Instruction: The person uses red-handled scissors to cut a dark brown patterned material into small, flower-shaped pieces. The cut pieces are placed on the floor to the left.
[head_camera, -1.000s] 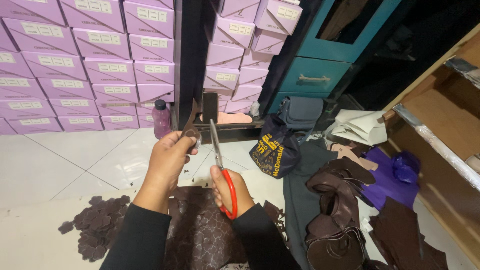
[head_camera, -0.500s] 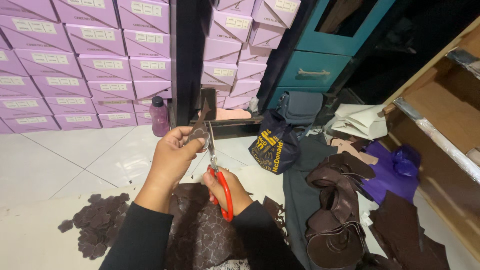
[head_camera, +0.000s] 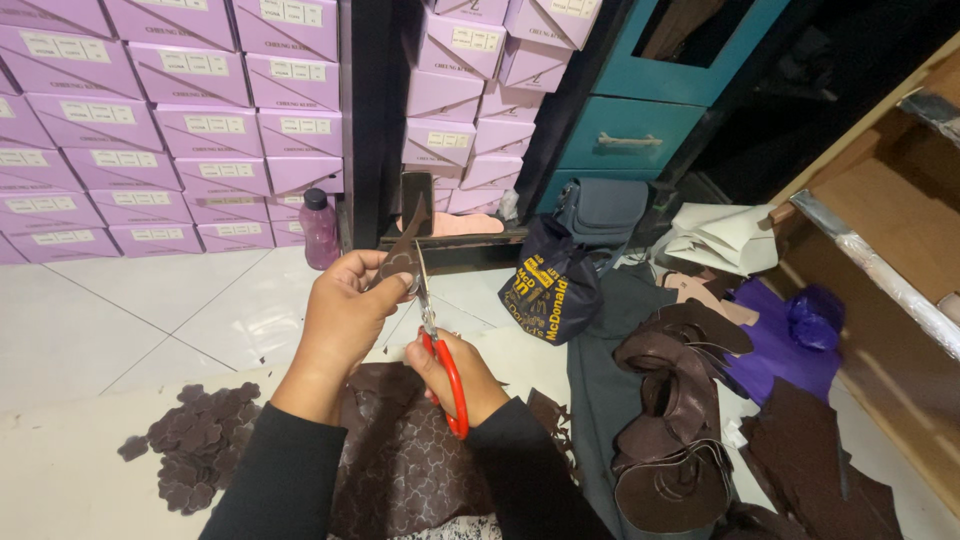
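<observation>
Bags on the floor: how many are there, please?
2. A grey bag stands before the teal cabinet; a dark blue bag with yellow print leans just below it. More may be hidden.

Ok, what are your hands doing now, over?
Left hand pinching brown leather piece. Right hand working red-handled scissors, blades at piece. Nothing blocking.
</observation>
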